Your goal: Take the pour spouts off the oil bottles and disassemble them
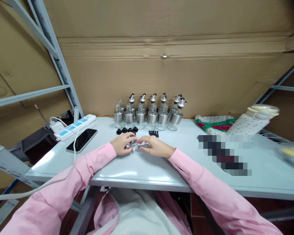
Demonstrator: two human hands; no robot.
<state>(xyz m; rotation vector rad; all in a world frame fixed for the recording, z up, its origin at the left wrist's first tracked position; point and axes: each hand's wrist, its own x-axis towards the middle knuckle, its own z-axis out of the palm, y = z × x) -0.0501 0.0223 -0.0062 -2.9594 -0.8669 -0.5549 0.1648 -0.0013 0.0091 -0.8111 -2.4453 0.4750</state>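
- Small silver parts [135, 147] lie in front of the bottles [152, 117].
- Left hand [122, 143] cups over them; its grip I cannot tell.
- Right hand [155, 146] is spread; light touch should avoid rolling.

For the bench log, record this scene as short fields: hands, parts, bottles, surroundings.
Left hand: over small silvery-grey parts; grip unclear
Right hand: fingertips beside those parts; contact unclear
Loose parts: round black caps, small black pieces
Bottles: glass, metal-sleeved, some topped with spouts
Left side: phone, power strip
Right side: tilted white jug
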